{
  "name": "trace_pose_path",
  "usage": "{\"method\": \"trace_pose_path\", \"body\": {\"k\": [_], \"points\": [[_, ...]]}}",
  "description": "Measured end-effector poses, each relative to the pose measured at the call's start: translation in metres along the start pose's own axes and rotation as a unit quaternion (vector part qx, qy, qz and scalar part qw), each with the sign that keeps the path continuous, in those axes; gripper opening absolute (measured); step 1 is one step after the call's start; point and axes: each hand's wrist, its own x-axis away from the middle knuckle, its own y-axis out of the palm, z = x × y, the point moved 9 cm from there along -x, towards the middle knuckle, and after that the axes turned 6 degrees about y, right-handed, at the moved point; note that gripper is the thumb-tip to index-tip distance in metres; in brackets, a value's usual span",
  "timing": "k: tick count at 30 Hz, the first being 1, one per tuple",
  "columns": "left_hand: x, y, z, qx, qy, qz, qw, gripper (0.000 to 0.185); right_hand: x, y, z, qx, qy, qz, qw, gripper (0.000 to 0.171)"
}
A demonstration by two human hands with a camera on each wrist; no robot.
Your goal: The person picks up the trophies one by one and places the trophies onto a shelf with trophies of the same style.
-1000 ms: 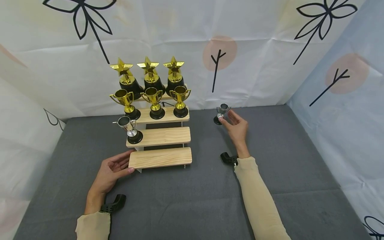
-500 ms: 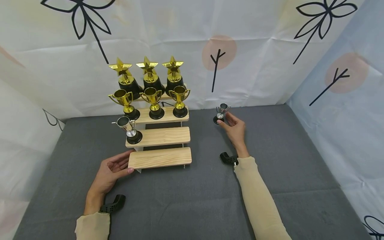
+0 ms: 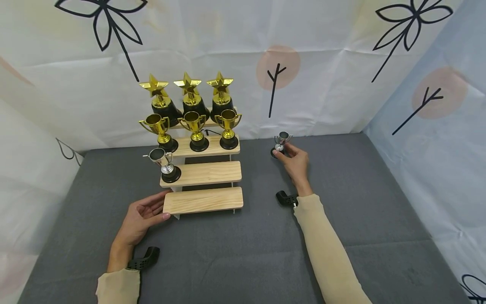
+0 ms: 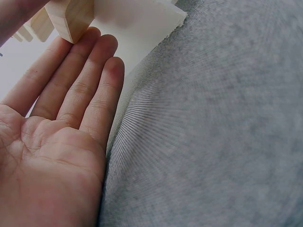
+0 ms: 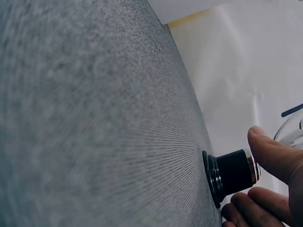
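Observation:
My left hand (image 3: 138,219) holds the left end of the lowest shelf (image 3: 205,200) of a tiered wooden stand, thumb at the front corner and long fingers at the rear. In the left wrist view the fingers (image 4: 90,90) lie nearly straight, their tips at the wood's end. Over on the right, my right hand (image 3: 296,164) grips a small silver trophy cup (image 3: 282,138) low down, between thumb and fingers. Its black base (image 5: 232,172) stands on the grey cloth in the right wrist view. Another silver trophy cup (image 3: 161,158) stands at the left end of the second-lowest shelf (image 3: 210,172).
Three gold cups, among them the middle cup (image 3: 193,122), line the shelf above. Behind them stand three star trophies, such as the middle star trophy (image 3: 187,84), on the top shelf. Printed cloth (image 3: 322,93) hangs behind the grey table surface (image 3: 243,253).
My right hand has shifted slightly left, and its thumb has slid from the small trophy's stem down towards the base. The trophy, the stand and my left hand stay put.

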Motion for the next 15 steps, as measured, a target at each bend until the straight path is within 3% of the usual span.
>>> {"method": "trace_pose_path", "body": {"k": [15], "points": [[0.0002, 0.0007, -0.0005, 0.005, 0.006, -0.003, 1.0000, 0.067, -0.0010, 0.0012, -0.0067, 0.099, -0.022, 0.017, 0.995, 0.052]]}}
